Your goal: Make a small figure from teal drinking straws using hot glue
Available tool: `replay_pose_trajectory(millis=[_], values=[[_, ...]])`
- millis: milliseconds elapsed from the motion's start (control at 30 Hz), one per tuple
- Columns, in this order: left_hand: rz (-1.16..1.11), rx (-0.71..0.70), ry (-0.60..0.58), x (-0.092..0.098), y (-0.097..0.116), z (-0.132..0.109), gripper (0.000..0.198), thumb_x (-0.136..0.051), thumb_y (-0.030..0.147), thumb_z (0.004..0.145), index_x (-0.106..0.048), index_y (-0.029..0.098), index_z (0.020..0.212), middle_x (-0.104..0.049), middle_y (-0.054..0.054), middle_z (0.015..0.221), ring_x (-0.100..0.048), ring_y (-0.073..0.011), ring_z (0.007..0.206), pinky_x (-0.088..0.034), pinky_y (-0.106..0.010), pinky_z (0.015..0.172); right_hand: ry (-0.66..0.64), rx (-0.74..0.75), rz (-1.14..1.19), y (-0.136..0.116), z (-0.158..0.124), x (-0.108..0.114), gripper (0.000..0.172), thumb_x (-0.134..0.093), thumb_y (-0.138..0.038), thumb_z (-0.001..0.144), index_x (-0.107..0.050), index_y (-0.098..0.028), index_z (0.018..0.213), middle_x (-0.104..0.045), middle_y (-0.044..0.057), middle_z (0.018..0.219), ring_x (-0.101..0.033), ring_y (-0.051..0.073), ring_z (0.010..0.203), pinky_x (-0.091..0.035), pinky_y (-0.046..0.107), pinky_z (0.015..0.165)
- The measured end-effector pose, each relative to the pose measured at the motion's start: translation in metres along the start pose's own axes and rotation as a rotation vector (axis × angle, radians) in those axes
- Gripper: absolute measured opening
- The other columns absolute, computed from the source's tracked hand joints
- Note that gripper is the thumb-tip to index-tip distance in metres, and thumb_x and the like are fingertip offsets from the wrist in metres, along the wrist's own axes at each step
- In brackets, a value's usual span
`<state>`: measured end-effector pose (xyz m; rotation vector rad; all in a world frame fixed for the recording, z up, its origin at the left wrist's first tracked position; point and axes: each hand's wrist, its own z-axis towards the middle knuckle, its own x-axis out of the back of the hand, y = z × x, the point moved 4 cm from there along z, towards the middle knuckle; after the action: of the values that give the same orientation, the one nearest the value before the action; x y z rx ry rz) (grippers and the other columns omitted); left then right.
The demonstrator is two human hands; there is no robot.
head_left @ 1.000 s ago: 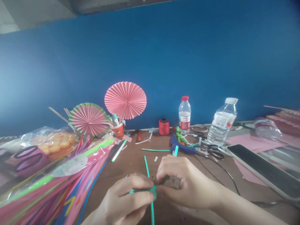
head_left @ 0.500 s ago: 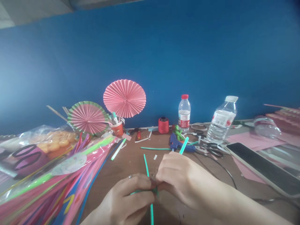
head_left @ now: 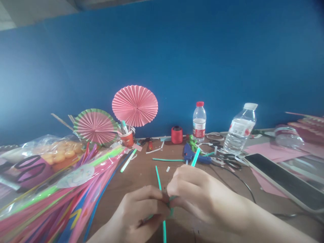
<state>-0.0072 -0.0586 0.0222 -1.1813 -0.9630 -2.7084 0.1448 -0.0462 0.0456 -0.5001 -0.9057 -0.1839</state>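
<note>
A teal pipe cleaner (head_left: 195, 157) sticks up past the knuckles of my right hand (head_left: 199, 194), which is closed around it. Close beside it, my left hand (head_left: 145, 211) pinches with its thumb and fingers, and a bit of teal shows between the two sets of fingertips. What exactly joins there is hidden by my fingers. Beneath my hands another teal strip (head_left: 158, 177) lies on the brown table (head_left: 111, 202), showing above and below the left hand. A further teal strip (head_left: 168, 160) lies crosswise beyond them.
Bagged colourful pipe cleaners (head_left: 76, 195) fill the left. Behind stand pink paper fans (head_left: 135, 106), a red cup of pens (head_left: 127, 139), a red thread spool (head_left: 176, 135) and bottles (head_left: 199, 121). A blue glue gun (head_left: 197, 157), scissors (head_left: 231, 161) and a phone (head_left: 283, 180) lie right.
The upper end of the pipe cleaner in my right hand has tilted slightly left. My left hand has rolled a little, its fingers curling further. The table items stay put.
</note>
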Motion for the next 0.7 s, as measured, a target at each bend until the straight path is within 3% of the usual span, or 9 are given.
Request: replay_pose_trajectory(millis=[133,267,467,700], values=[[-0.121,0.086,0.145,0.006,-0.005,-0.001,0.027,-0.059,-0.001,0.069,-0.059,0.02,0.087,-0.066,-0.004,0.08,-0.064,-0.0148,0.071,-0.052,-0.023,0.063,0.04,-0.09,0.168,0.003,0.001,0.0,0.021,-0.05,-0.001,0.076,-0.049,-0.02,0.086,-0.052,-0.001,0.078,-0.047,0.011,0.07,-0.037,0.02,0.063],[-0.386,0.246,0.242,0.005,-0.013,-0.003,0.019,-0.065,0.004,0.067,-0.063,0.019,0.079,-0.068,-0.002,0.074,-0.064,-0.0136,0.067,-0.052,-0.02,0.06,0.005,-0.071,0.208,0.0,0.002,0.001,0.021,-0.047,-0.001,0.077,-0.048,-0.021,0.083,-0.052,-0.002,0.076,-0.047,0.01,0.068,-0.037,0.019,0.061],[-0.814,0.526,0.282,-0.011,-0.028,-0.006,0.015,-0.068,0.008,0.068,-0.064,0.019,0.078,-0.068,0.001,0.069,-0.061,-0.0082,0.059,-0.049,-0.015,0.054,-0.012,-0.126,0.207,0.0,0.001,0.003,0.019,-0.054,-0.004,0.075,-0.046,-0.021,0.079,-0.05,-0.004,0.073,-0.044,0.007,0.062,-0.034,0.017,0.058],[-0.833,0.596,0.379,-0.019,-0.036,-0.009,0.013,-0.069,0.015,0.069,-0.068,0.018,0.081,-0.071,-0.003,0.075,-0.064,-0.0127,0.071,-0.05,-0.021,0.065,0.051,-0.22,0.209,0.007,0.002,-0.005,0.021,-0.05,-0.001,0.07,-0.045,-0.02,0.077,-0.05,-0.004,0.07,-0.042,0.008,0.058,-0.033,0.019,0.053]])
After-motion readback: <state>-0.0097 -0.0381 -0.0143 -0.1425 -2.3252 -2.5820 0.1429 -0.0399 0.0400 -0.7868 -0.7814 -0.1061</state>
